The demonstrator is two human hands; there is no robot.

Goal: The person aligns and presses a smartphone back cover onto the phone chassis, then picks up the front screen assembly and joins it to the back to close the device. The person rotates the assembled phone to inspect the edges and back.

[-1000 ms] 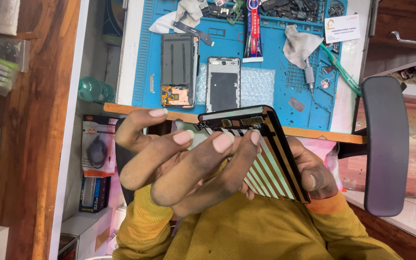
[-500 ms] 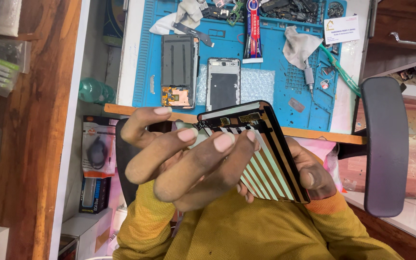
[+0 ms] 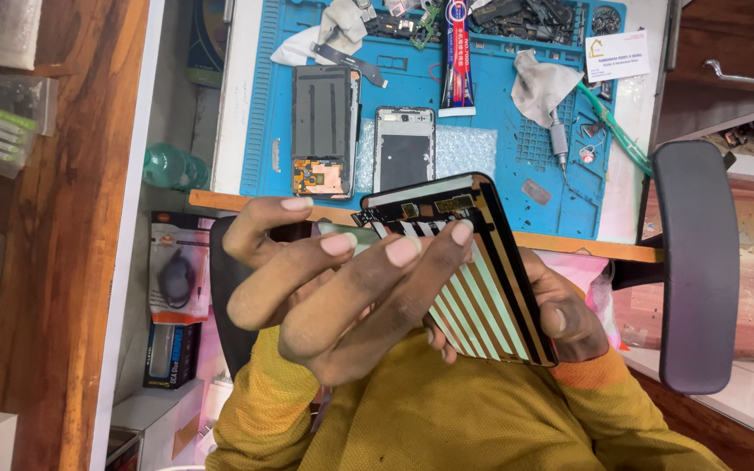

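I hold a phone display panel (image 3: 486,301) close to the camera, back side up, with a black frame, pale green and tan stripes and a flex strip along its top edge. My left hand (image 3: 342,288) lies over the panel, with its fingers stretched across the striped back and the fingertips near the top edge. Beneath the panel's right side is my right hand (image 3: 569,318), gripping it with the thumb on the black edge. Both sleeves are mustard yellow.
A blue work mat (image 3: 499,174) beyond my hands carries a dark phone body with an exposed board (image 3: 323,131), a bare phone frame (image 3: 403,148), a glue tube (image 3: 457,52), cloths (image 3: 541,83) and small tools. A black chair armrest (image 3: 695,262) is at right. A green bottle (image 3: 167,166) and packaged goods (image 3: 176,270) sit at left.
The panel and both hands have risen slightly in view. My left fingertips have slid a little along the striped back. The grip is the same.
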